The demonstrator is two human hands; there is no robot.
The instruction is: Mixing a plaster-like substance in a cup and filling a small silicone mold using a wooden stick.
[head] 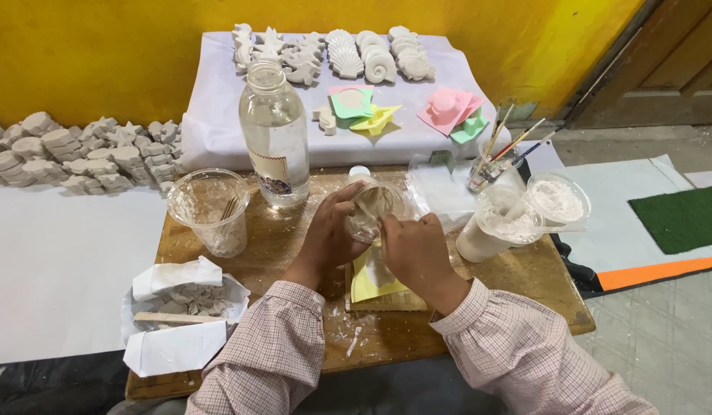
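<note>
My left hand [329, 234] grips a clear plastic cup [375, 206] tilted on its side, holding whitish mix. My right hand [417, 250] is at the cup's mouth, its fingers closed on something thin that I cannot make out. Under both hands a yellow mould [369, 280] lies on a small wooden board [387, 302], on the wooden table [525, 269]. White splashes mark the table near my sleeves.
A clear water bottle [275, 134] and an empty smeared cup [210, 207] stand left. Cups of white powder [556, 201] and brushes [498, 154] stand right. A paper tray of plaster scraps [183, 311] lies front left. White shell casts [348, 54], coloured moulds [448, 107] and stacked casts [79, 154] lie behind.
</note>
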